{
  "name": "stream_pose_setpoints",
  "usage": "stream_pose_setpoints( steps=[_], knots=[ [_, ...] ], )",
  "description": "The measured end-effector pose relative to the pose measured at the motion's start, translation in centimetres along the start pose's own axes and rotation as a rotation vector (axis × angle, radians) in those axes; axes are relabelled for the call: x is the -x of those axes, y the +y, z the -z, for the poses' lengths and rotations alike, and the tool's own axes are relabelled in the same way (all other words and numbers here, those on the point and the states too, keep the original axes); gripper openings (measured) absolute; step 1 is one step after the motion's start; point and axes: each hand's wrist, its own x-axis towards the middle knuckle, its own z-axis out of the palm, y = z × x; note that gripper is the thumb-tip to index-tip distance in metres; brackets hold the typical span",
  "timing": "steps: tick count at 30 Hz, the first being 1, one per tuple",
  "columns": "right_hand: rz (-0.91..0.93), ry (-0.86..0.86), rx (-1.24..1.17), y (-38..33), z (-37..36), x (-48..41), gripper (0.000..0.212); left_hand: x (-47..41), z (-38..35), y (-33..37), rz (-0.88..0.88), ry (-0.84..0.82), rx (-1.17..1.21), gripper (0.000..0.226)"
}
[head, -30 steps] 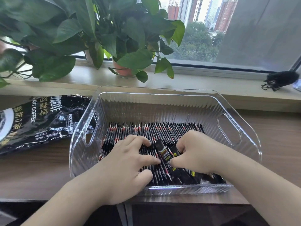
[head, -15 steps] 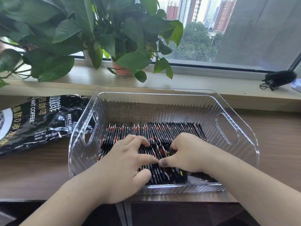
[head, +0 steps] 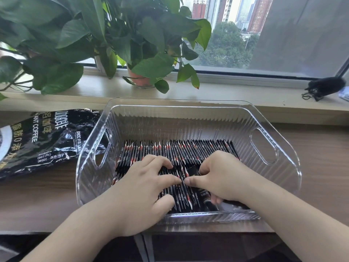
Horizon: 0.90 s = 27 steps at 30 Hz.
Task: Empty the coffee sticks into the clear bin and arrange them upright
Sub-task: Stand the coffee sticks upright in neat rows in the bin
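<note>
The black coffee bag (head: 47, 140), at nine o'clock from the clear bin (head: 179, 121), reads "ANT COFFEE", "PICC" and Chinese characters; print on the coffee sticks (head: 179, 152) is illegible.

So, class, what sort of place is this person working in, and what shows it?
Probably a high-up city flat or office, beside a window: a wooden desk, a potted plant on the sill, and towers and treetops outside, seen from above.

Left hand (head: 143, 184) lies palm-down, right hand (head: 224, 176) with fingers (head: 206, 164) curled (thumbs nearly touching).
</note>
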Motion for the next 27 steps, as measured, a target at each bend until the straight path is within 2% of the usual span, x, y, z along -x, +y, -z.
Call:
stream_pose_setpoints(
  steps=[6, 13, 21, 27],
  knots=[
    [0.015, -0.056, -0.026, 0.7, 1.2, 1.0, 0.017, 0.0, 0.2, 0.1, 0.008, -0.043, -0.017, 0.071],
    [-0.001, 0.013, -0.036, 0.7, 0.0, 0.2, 0.039, -0.3, 0.2, 0.1, -0.007, -0.134, -0.084, 0.068],
    [0.041, 0.052, -0.091, 0.6, -0.4, 0.0, 0.024, -0.8, 0.0, -0.1, -0.071, -0.177, -0.139, 0.068],
    [0.071, 0.072, -0.092, 0.9, -0.7, -0.5, 0.02, -0.2, 0.5, 0.3, -0.107, -0.065, -0.057, 0.072]
  ],
)
